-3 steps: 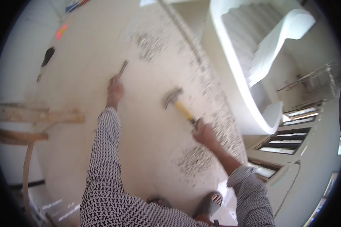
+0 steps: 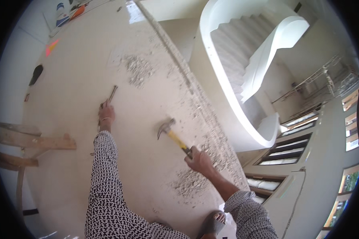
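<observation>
On a pale, dusty floor (image 2: 135, 167), a person's left hand (image 2: 107, 114) has fingers curled around a slim grey metal rod (image 2: 113, 92), perhaps a chisel, pointing far. Nearer and right, the right hand (image 2: 200, 161) grips a yellow-and-black-handled steel claw hammer (image 2: 176, 139), its head well apart from the rod. Crumbled grey rubble (image 2: 139, 71) lies beyond.

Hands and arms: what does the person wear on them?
The left sleeve and right sleeve share a black-and-white pattern. The left nearly reaches the hand; the right ends higher, bunched. The left hand and right hand are gloveless, with perhaps a thin band at the left wrist.
</observation>
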Demonstrator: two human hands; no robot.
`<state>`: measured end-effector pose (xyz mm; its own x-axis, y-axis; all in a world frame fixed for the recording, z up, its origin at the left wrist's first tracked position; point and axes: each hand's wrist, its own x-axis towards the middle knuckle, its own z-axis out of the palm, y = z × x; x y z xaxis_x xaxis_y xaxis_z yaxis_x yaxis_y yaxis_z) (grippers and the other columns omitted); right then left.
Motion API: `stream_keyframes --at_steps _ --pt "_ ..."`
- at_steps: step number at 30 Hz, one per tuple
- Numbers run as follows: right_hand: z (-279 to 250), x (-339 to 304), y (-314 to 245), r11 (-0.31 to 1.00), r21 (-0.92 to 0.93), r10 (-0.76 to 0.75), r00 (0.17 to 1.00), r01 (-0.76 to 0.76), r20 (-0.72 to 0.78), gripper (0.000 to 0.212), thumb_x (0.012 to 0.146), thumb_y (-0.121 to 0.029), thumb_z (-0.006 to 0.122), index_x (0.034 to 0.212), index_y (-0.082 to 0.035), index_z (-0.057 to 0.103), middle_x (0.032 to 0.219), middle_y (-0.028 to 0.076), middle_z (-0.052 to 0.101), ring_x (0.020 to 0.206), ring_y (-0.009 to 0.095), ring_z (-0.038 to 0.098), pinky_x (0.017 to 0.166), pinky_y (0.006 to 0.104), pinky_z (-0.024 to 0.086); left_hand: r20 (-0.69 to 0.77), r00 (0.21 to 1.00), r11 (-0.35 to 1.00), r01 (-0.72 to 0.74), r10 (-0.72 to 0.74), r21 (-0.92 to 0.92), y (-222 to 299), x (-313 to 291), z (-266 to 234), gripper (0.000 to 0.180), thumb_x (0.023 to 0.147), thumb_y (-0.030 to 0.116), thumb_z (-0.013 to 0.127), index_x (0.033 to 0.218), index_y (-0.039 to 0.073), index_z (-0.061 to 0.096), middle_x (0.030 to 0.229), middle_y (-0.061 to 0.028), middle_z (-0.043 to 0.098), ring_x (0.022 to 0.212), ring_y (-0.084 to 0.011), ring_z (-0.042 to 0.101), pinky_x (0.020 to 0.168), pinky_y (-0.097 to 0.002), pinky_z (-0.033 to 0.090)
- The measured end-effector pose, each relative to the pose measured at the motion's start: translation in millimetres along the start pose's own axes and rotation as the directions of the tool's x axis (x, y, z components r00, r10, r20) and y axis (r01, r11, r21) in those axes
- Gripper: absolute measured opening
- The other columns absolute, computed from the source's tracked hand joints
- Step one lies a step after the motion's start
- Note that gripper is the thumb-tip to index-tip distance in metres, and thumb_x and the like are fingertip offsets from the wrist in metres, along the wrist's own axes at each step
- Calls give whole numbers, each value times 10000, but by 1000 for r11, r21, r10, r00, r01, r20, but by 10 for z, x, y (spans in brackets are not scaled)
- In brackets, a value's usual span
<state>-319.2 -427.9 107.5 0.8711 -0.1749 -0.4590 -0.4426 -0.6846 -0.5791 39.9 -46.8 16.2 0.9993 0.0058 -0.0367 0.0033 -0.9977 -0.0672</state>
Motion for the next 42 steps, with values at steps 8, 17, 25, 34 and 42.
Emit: stream_keyframes --at_steps 8,17,25,34,42 --pt "-753 -1782 455 991 -52 130 987 -125 93 519 901 -464 696 1199 -52 594 917 217 738 861 436 719 786 511 560 -209 978 1000 -5 1 -22 873 -592 426 237 1032 198 515 1260 144 554 1268 -18 538 1133 -302 587 890 -445 601" --pt "-1606 -2973 666 945 -325 118 964 -36 237 422 895 -392 723 1184 -97 632 873 155 758 802 387 729 752 490 579 -109 984 985 -128 141 116 323 -1275 -56 220 981 162 598 1184 97 545 1182 -90 544 1055 -316 643 772 -420 642" --pt "-1609 -3521 1198 920 -391 123 964 -21 237 414 871 -394 737 1184 -145 629 898 172 746 869 410 719 804 534 564 -6 978 977 -208 209 40 -151 -2793 -216 243 937 145 610 1166 85 555 1176 -106 562 1029 -359 678 795 -487 600" --pt "-1441 -4501 2219 970 -239 -13 995 37 99 387 845 -294 764 1137 -89 614 778 164 720 753 398 710 693 495 559 357 926 941 -223 123 255 516 -3513 -622 367 937 291 586 1174 37 704 1062 -164 739 1099 -386 690 957 -673 468" --pt "-385 -5667 3199 960 274 -17 985 64 -169 266 810 -175 732 995 -22 615 640 178 597 564 377 618 529 445 466 771 591 404 662 235 -631 170 -4133 -819 171 888 163 648 957 7 643 941 -123 674 916 -266 660 863 -422 563"
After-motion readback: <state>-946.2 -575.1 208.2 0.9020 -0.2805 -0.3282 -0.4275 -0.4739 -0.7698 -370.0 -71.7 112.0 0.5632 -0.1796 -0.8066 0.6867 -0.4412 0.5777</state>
